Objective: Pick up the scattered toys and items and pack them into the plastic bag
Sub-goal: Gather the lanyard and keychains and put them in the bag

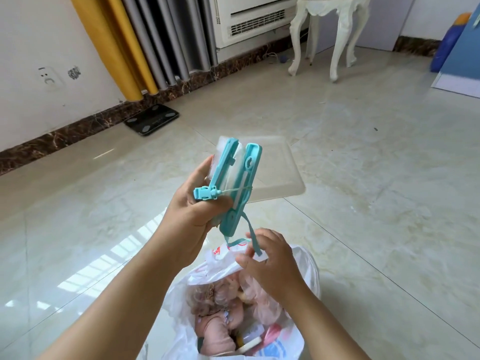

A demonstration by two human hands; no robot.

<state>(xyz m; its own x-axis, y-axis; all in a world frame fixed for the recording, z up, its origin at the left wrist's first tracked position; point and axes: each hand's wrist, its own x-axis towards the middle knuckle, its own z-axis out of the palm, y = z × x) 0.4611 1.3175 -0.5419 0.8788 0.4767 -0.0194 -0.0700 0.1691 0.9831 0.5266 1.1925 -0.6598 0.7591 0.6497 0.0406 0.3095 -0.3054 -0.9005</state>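
Observation:
My left hand [192, 219] grips a teal plastic pouch clip [240, 183] with a clear pouch folded in it, held up above the bag. A teal strap [253, 237] hangs from its lower end. My right hand [270, 258] pinches that strap and touches the rim of the white plastic bag [307, 271]. The bag stands open on the floor below my hands. Inside it lie a doll with pale curly hair [215, 297], pink cloth and other small items.
A clear plastic lid or tray [280, 172] lies on the tiled floor behind the pouch. A black bathroom scale [152, 119] sits by the skirting at left. A white carved stool [327, 35] stands at the back, blue furniture [462, 61] at far right.

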